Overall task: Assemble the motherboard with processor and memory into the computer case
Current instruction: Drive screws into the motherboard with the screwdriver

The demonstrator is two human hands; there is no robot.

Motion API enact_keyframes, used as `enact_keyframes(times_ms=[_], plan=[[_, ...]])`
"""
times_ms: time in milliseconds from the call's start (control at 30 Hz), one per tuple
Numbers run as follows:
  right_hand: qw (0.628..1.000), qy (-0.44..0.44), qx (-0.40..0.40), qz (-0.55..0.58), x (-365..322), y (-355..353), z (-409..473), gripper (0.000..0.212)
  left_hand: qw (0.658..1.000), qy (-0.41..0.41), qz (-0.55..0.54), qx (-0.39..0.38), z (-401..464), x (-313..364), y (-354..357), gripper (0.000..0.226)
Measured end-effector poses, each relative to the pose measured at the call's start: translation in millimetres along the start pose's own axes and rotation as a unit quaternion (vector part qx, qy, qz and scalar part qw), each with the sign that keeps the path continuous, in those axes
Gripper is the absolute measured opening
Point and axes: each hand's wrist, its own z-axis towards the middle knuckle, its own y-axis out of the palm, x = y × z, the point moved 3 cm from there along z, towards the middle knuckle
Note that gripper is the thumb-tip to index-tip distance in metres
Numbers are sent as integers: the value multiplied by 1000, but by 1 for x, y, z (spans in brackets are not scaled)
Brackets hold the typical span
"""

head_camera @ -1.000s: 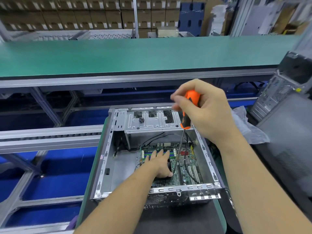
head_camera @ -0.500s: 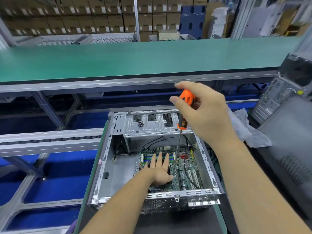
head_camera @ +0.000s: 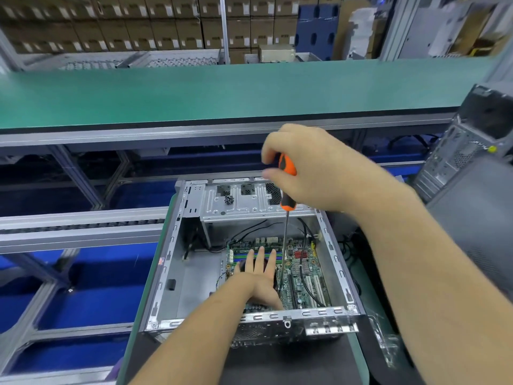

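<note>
Screwing the motherboard down inside the computer case

The right hand (head_camera: 313,170) is gripping the orange screwdriver (head_camera: 287,184), fingers curled round its handle and now shifted further round than a second ago, so a turn looks underway. Its shaft is running down to the motherboard (head_camera: 302,270), tip beside the left hand (head_camera: 262,276), which is still pressing flat with fingers straight, steadying the board. The board is lying on the floor of the computer case (head_camera: 177,259), likely being fastened there. Loose screws (head_camera: 229,200) are waiting on the drive bracket (head_camera: 249,207).
</note>
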Motion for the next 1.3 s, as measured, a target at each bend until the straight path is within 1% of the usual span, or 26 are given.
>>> enact_keyframes(times_ms=[67,100,167,267,300,333,400,433,467,533,567,633,667,700,767,800,900,933,1000,1033,1067,1133,1167,1200,1267,1300], plan=[[994,-2,-109,10,-6,-11,5,26,1000,-4,9,0,0,0,0,130],[991,3,-135,16,-9,-15,7,25,1000,-4,11,1,0,0,0,129],[990,14,-136,-20,-9,-18,10,16,1000,-3,6,6,0,0,1,128],[982,68,-105,-139,-11,-20,15,42,1000,-2,1,12,0,1,1,127],[979,68,-104,-162,-12,-21,16,43,1000,-3,3,12,0,1,2,127],[977,54,-122,-169,-12,-20,17,37,1000,-4,5,13,0,1,1,128],[975,15,-173,-141,-13,-19,16,19,1000,-5,7,10,0,1,1,127],[975,2,-183,-128,-15,-21,14,17,1000,-5,7,9,0,2,0,127],[976,1,-180,-125,-14,-22,14,18,1000,-4,7,11,0,2,0,127],[977,28,-153,-148,-13,-25,15,34,1000,-5,2,14,0,2,1,127],[975,32,-145,-166,-13,-25,15,35,1000,-6,0,13,-1,1,1,127],[979,0,-155,-133,-16,-20,13,15,1000,-5,3,12,0,2,1,126],[980,-12,-164,-111,-18,-19,12,9,1000,-5,6,12,1,2,0,127],[981,-16,-162,-110,-20,-19,13,10,1000,-7,8,12,0,2,0,127],[979,8,-141,-147,-20,-22,15,33,1000,-12,7,12,0,1,0,127],[976,17,-141,-163,-19,-23,15,36,1000,-14,8,10,1,1,1,127],[975,-7,-186,-118,-21,-19,10,11,1000,-15,23,7,1,2,0,125],[976,-2,-187,-115,-21,-19,9,7,1000,-15,24,7,0,2,-1,124],[974,29,-162,-158,-20,-23,9,31,1000,-17,22,6,-2,2,0,123],[972,37,-154,-176,-19,-24,9,36,1000,-18,24,3,-3,3,0,121],[972,30,-157,-171,-20,-22,8,33,999,-19,30,1,-4,4,1,119],[977,1,-175,-122,-24,-19,4,13,999,-23,41,-2,-5,6,1,116],[978,-2,-173,-120,-25,-18,4,9,999,-26,46,-2,-6,7,1,115],[977,10,-161,-140,-24,-19,5,13,998,-29,50,-3,-7,8,1,114],[972,56,-146,-177,-19,-24,5,29,998,-34,55,-7,-8,9,1,112],[970,55,-157,-175,-17,-24,4,28,998,-36,59,-8,-9,10,1,111]])
